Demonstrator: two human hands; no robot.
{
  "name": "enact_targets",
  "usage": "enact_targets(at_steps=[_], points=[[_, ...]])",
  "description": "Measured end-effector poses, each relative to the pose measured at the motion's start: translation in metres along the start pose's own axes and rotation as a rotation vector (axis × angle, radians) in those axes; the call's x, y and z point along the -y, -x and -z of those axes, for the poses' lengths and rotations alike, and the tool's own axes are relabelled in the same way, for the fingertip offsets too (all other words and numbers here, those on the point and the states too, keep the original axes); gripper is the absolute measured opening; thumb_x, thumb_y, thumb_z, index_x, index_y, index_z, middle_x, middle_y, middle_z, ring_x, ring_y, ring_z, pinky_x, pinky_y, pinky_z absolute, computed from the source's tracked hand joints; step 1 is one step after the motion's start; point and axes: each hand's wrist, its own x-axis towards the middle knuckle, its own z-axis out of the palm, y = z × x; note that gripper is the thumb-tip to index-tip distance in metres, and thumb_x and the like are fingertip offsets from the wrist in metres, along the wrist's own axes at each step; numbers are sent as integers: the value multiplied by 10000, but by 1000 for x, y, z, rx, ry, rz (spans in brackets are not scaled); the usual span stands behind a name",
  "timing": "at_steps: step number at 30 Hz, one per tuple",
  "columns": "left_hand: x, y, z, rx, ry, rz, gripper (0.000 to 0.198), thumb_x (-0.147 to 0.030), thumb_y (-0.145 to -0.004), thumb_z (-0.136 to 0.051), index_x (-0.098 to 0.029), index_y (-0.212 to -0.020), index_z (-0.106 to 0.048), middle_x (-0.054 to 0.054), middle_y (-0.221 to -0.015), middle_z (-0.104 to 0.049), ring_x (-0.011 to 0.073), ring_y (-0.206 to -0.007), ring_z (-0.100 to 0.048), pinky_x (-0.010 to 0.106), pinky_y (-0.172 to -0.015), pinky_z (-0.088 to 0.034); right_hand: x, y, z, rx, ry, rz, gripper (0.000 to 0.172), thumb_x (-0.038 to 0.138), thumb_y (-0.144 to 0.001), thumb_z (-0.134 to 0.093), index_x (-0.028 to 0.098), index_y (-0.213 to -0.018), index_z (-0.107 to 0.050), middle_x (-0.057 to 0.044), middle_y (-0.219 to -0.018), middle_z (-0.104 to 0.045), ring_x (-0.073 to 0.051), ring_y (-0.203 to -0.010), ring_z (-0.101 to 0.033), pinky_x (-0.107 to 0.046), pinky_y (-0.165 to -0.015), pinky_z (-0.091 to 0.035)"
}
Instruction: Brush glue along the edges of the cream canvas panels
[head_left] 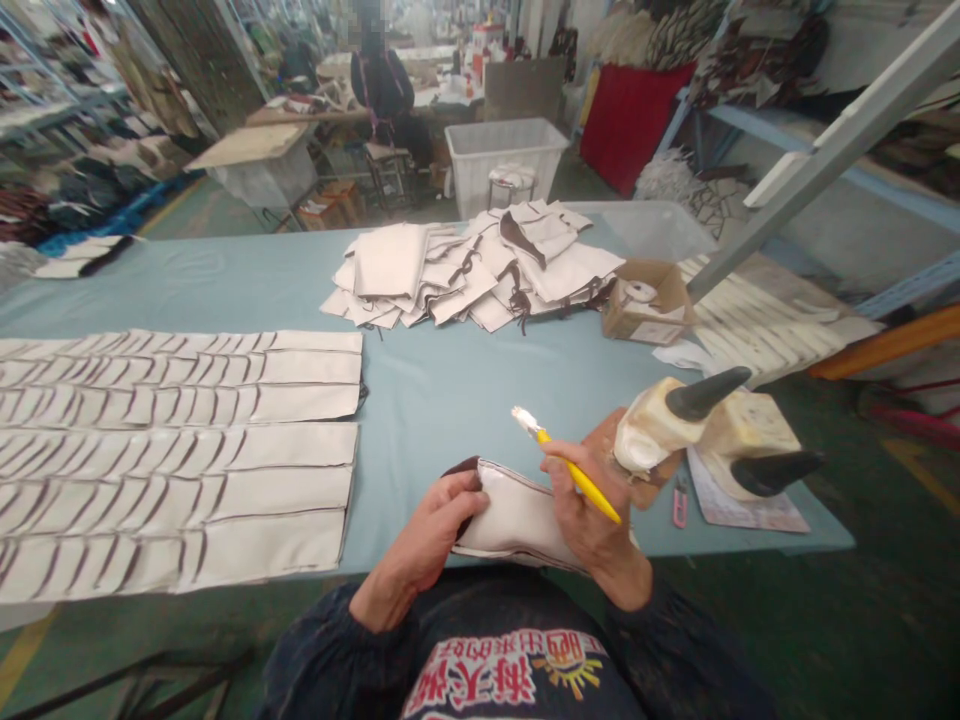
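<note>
White plastic crate (506,165) stands beyond the pale blue table (480,400), a white bundle (512,176) showing inside it. On the table, a small open cardboard box (646,305) holds one white roll (639,292). Six long white striped panels (180,470) lie at the left. The left hand (424,535) has its fingers clamped on a white leather piece (517,520) with dark edging, held over the table's near edge. The right hand (592,510) has its fingers closed together around a yellow-handled brush (577,478), whose white tip is near the piece.
</note>
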Motion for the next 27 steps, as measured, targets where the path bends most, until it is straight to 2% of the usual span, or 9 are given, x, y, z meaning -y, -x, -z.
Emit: enact_targets(at_steps=[3, 6, 10, 14, 18, 21, 24, 27], points=[[-2, -2, -2, 16, -2, 3, 302, -327, -747, -737, -124, -966, -780, 19, -721, -702, 130, -628, -559, 227, -610, -423, -5, -1, -15, 73, 0, -10, 194, 274, -1037, -537, 222, -1045, -724, -71, -908, -778, -204, -797, -733, -306, -735, -553], [0, -7, 4, 37, -22, -17, 344, -373, -777, -755, -124, -1014, -776, 34, -793, -728, 143, -686, -593, 239, -671, -457, -9, -4, -23, 62, -7, -5, 220, 278, -1049, -515, 210, -999, -718, -76, -889, -771, -200, -782, -725, -293, -726, -541], [16, -15, 30, 98, -171, -81, 389, -470, -836, -761, -144, -1049, -756, 47, -924, -740, 177, -832, -619, 268, -785, -470, -15, -17, -16, -32, 46, -68, 264, 338, -1058, -508, 196, -955, -705, -59, -815, -748, -186, -696, -689, -276, -667, -514], [39, -20, 46, 211, -370, -109, 302, -429, -866, -729, -141, -954, -714, 29, -901, -697, 176, -835, -575, 279, -796, -445, -26, -29, -10, -77, 106, -145, 320, 391, -1058, -490, 175, -965, -706, -27, -706, -689, -166, -584, -611, -269, -589, -462], [49, -17, 34, 234, -542, -233, 315, -429, -973, -572, -140, -919, -687, 23, -861, -647, 167, -793, -510, 274, -743, -418, -38, -28, -19, -73, 139, -178, 371, 433, -1057, -465, 174, -950, -706, 6, -615, -625, -158, -516, -562, -269, -533, -418], [46, -12, 22, 223, -636, -315, 375, -436, -1019, -487, -140, -894, -679, 22, -815, -620, 163, -755, -482, 273, -714, -402, -39, -23, -20, -114, 142, -164, 348, 422, -1048, -474, 183, -945, -704, -12, -661, -667, -174, -587, -628, -284, -594, -464], [43, -7, 19, 175, -668, -356, 372, -409, -1033, -466, -142, -860, -660, 17, -779, -603, 155, -725, -473, 267, -691, -393, -26, -19, -7, -181, 52, -167, 301, 384, -1030, -504, 194, -891, -690, 4, -634, -651, -165, -586, -634, -285, -616, -496], [41, -4, 22, 123, -668, -361, 348, -376, -1037, -469, -139, -879, -668, 28, -810, -638, 160, -748, -509, 261, -711, -414, -2, -13, 9, -174, -133, -235, 291, 338, -1020, -529, 204, -800, -663, 56, -512, -543, -117, -449, -530, -233, -493, -445]])
